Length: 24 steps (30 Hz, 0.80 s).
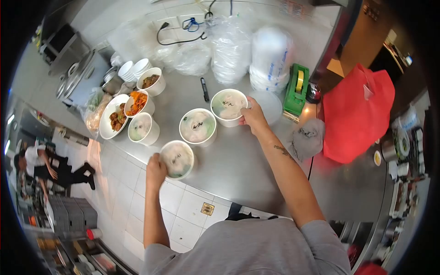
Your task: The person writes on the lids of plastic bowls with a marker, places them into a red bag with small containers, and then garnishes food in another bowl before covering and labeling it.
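The left hand grips the side of a lidded bowl at the near edge of the desk; the right hand grips another lidded bowl farther back, near a black marker. A third lidded bowl sits between them.

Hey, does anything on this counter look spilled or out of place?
No spills that I can see. One lidded bowl, at the left hand, looks oddly placed: right by the counter's front edge, possibly overhanging.
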### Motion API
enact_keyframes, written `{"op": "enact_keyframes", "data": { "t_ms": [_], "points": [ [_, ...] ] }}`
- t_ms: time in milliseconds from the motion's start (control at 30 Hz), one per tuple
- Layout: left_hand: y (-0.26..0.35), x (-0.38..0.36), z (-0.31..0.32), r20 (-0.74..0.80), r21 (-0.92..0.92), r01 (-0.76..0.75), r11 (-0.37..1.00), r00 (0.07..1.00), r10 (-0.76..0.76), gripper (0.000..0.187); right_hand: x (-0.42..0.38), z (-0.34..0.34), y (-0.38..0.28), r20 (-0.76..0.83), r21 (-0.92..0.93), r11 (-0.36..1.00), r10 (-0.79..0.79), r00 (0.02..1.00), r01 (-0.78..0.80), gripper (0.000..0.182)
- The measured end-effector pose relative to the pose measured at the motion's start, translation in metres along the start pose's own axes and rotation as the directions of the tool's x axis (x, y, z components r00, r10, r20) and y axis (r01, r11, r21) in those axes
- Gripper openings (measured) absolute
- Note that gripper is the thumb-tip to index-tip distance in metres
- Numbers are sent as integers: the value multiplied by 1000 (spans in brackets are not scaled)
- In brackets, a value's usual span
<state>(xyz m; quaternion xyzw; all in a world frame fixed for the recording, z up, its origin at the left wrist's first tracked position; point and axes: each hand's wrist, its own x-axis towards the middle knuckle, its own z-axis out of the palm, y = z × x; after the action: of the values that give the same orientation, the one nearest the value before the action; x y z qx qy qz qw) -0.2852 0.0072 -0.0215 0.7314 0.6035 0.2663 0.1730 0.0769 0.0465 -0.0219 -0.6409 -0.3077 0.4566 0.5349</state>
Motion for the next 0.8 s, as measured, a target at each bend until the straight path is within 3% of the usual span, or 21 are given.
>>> {"op": "enact_keyframes", "data": {
  "t_ms": [33, 133, 167, 200, 267, 300, 367, 433, 467, 500, 533, 567, 600, 633, 700, 733, 767, 800],
  "points": [
    [9, -6, 1, 99, -47, 89, 995, 991, -84, 17, -11, -2, 1, -10, 46, 999, 21, 1000, -20, 65],
    [32, -19, 17, 149, -140, -72, 988, 984, 93, 18, -39, -21, 23, -64, 77, 997, -12, 998, 17, 66],
    [39, -21, 24, 259, -172, -63, 983, 960, 107, 22, -55, -26, 25, -103, 132, 991, 6, 995, 8, 64],
    [51, -24, 34, 188, -181, -217, 959, 950, 250, 19, -74, -32, 26, -139, 188, 982, 26, 990, 0, 63],
    [80, -33, 51, 336, -268, -168, 949, 907, 256, 29, -107, -47, 35, -162, 146, 989, 8, 987, 16, 61],
    [93, -37, 62, 203, -283, -323, 903, 900, 385, 24, -120, -54, 39, -182, 128, 992, 3, 983, 20, 60],
    [109, -30, 60, 343, -412, -304, 859, 822, 455, 25, -139, -70, 45, -246, 170, 983, -27, 969, 71, 58],
    [66, 1, 52, 191, -374, -477, 796, 800, 569, 27, -160, -86, 47, -320, 216, 971, -34, 947, 107, 56],
    [59, 23, 22, 188, -351, -69, 934, 972, 143, 25, -169, -91, 45, -348, 244, 963, -26, 937, 118, 55],
    [18, 57, 15, -264, -111, -367, 923, 907, 329, 21, -179, -95, 47, -370, 272, 954, -17, 929, 126, 54],
    [-57, 101, -4, -371, 407, -274, 871, 822, 432, 21, -187, -99, 56, -452, 172, 973, -58, 890, 151, 53],
    [-62, 111, -21, -508, 541, 15, 841, 803, 312, 24, -192, -101, 68, -517, 70, 984, -107, 849, 166, 53],
    [-132, 139, -18, -462, 374, -75, 924, 849, 256, 23, -195, -101, 75, -569, -32, 984, -163, 806, 177, 53],
    [-199, 166, -17, -413, 182, -131, 974, 889, 197, 22, -204, -96, 72, -522, -321, 909, -403, 752, 265, 53],
    [-152, 156, -26, -204, -175, 189, 966, 953, -223, 21, -234, -80, 48, -217, -789, 502, -767, 604, 354, 55],
    [-129, 146, -27, -49, -314, 377, 871, 910, -412, 21, -244, -65, 36, -43, -761, 452, -751, 658, 466, 55],
    [-118, 143, -22, -61, -291, 346, 892, 924, -379, 21, -251, -48, 30, 143, -702, 409, -721, 678, 583, 56],
    [-120, 138, -17, -84, -269, 317, 909, 933, -350, 21, -253, -36, 37, 234, -720, 360, -679, 696, 593, 55]
  ]
}}
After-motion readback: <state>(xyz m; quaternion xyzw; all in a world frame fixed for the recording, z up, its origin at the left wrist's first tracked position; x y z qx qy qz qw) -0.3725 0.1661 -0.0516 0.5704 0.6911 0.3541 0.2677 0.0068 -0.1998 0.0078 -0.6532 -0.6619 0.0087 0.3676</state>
